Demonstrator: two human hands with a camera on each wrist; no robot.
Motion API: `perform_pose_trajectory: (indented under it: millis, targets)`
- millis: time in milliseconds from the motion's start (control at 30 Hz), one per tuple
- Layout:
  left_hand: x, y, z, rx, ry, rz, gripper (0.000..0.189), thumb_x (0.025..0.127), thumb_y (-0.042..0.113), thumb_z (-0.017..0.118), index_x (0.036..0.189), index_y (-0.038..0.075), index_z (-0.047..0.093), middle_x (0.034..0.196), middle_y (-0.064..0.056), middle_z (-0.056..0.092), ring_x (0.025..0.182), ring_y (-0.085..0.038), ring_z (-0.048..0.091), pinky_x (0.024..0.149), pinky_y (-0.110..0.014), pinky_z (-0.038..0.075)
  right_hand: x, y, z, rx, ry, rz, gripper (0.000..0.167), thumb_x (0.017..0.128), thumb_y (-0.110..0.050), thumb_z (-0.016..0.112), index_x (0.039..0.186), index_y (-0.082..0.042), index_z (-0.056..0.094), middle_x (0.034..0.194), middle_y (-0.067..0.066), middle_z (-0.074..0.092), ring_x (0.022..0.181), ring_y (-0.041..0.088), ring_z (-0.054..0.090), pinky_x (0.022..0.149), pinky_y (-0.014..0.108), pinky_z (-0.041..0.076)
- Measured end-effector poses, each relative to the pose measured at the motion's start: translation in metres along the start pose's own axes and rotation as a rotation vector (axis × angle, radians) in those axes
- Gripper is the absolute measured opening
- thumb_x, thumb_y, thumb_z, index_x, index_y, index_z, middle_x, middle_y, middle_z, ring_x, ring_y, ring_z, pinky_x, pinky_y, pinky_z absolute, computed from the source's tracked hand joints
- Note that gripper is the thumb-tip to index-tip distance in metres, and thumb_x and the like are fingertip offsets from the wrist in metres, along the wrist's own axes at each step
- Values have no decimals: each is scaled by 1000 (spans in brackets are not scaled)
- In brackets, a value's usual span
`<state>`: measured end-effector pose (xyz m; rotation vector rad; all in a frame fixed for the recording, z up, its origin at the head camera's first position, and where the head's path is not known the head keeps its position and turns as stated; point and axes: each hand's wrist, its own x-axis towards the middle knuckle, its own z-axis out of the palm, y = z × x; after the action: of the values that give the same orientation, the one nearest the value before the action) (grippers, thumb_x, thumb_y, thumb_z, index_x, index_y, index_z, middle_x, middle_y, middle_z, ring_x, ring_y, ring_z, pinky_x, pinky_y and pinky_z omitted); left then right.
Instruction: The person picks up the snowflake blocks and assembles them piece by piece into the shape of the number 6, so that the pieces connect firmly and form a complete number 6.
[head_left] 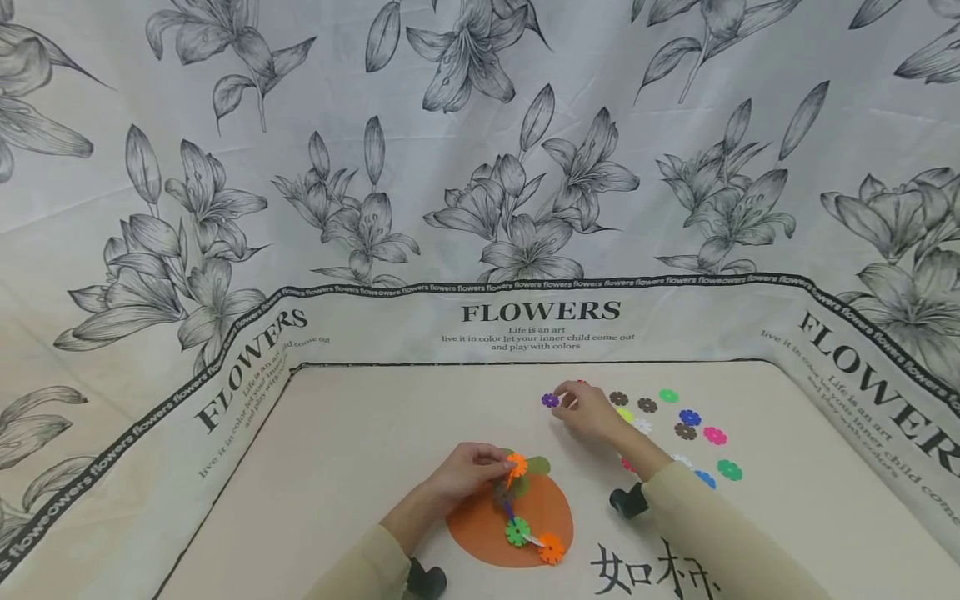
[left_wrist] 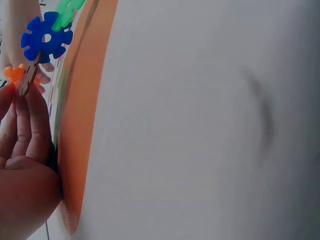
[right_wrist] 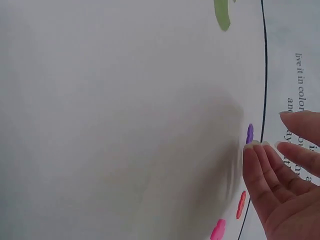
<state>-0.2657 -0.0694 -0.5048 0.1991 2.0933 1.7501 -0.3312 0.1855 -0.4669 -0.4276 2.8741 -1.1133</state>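
Note:
My left hand (head_left: 468, 475) pinches a chain of joined snowflake discs, holding it above the orange printed fruit. An orange disc (head_left: 517, 465) is by my fingertips, with a brown disc (left_wrist: 29, 82) beside it. Further along come a blue disc (left_wrist: 35, 44), a green disc (head_left: 517, 532), a white disc seen edge-on and another orange disc (head_left: 551, 549). At the back of the table my right hand (head_left: 592, 412) reaches to a loose purple disc (head_left: 550, 400). In the right wrist view its fingertips are at that purple disc (right_wrist: 250, 131), with thumb and fingers apart.
Several loose discs, including a green disc (head_left: 729, 470) and a pink disc (head_left: 715, 436), lie scattered right of my right hand. The orange fruit print (head_left: 480, 542) and black characters (head_left: 622, 571) mark the table cover. A flowered cloth wall (head_left: 540, 321) borders the table.

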Motion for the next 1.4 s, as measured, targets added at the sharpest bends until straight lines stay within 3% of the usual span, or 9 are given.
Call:
perform_pose_trajectory:
  millis: [233,433,600,833,1033,1200,1400]
  targets:
    - [1,0,0,2,-4,-5,15,96,17,73,104,5,76,97,-4,76,88,-16,66,87,-32,57,24,14,2,-112,-53,36,43,93,-12,71,131,3,60,94,10,62,80,22,56,72,38,49]
    - [2,-1,1,11,-3,-5,14,96,18,73,103,6,76,96,-4,76,88,-16,66,85,-31,57,34,19,6,-183,-48,51,34,92,-13,70,123,0,64,93,10,62,83,23,56,76,42,49]
    - [1,-2,0,-1,-12,1,15,96,17,73,102,4,75,94,-4,75,87,-14,66,82,-29,56,32,22,7,-149,-29,68,29,91,-13,72,114,1,62,93,10,60,84,24,56,78,42,50]
    - [-1,0,0,3,-3,0,14,96,17,73,101,4,75,93,-3,75,86,-15,64,80,-28,56,18,22,5,-73,4,41,14,92,-11,73,101,-1,67,89,7,64,82,21,57,75,36,50]
    - [-2,2,0,18,8,-10,13,96,16,73,102,4,75,96,-4,75,88,-16,65,84,-30,57,-5,19,3,-38,3,-65,7,92,-11,74,98,-8,73,86,-1,68,80,16,58,74,33,50]
    - [-1,1,0,12,5,-7,14,96,17,73,102,4,75,96,-4,76,88,-15,65,85,-30,56,-24,11,1,-8,-38,-139,4,93,-14,74,96,-12,76,86,-5,70,78,14,60,73,29,53]
    - [-2,1,-2,14,-3,-4,14,96,17,73,102,5,76,96,-4,76,89,-16,65,87,-31,56,-39,-1,1,82,-111,-153,5,93,-16,75,97,-13,77,89,-5,72,75,13,63,68,24,56]
